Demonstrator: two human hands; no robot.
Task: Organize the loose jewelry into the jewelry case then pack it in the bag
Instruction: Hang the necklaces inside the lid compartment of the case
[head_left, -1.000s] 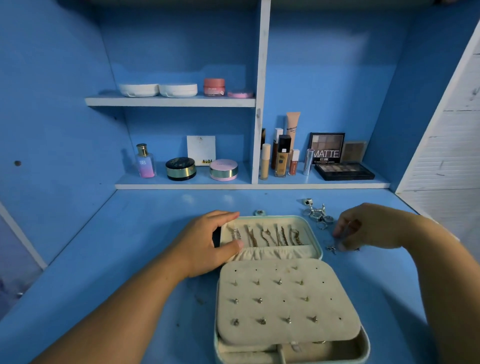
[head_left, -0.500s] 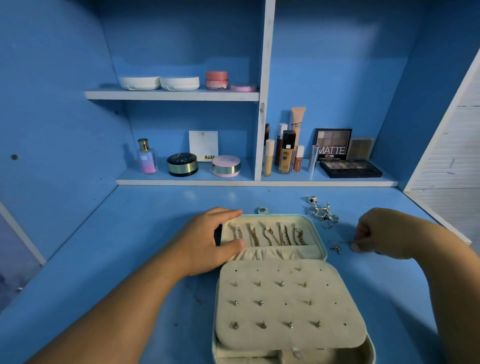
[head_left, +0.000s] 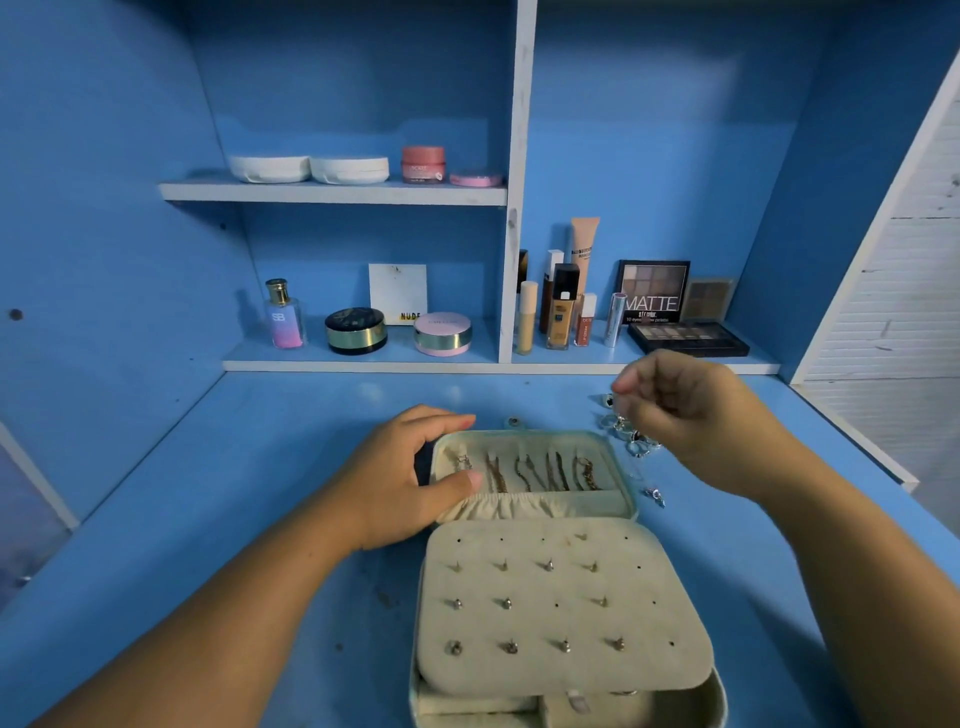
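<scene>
The right hand has lifted off the counter — fingers pinched together, whether on a piece I cannot tell. Loose rings lie just under them; the open case, lid gripped by the left hand, waits to their left — probably another piece coming in.

Our right hand has come up off the desk, where it was pinching at a small silver piece. It now hangs above the rings, fingers curled; what they pinch, if anything, is too fine to tell.
</scene>
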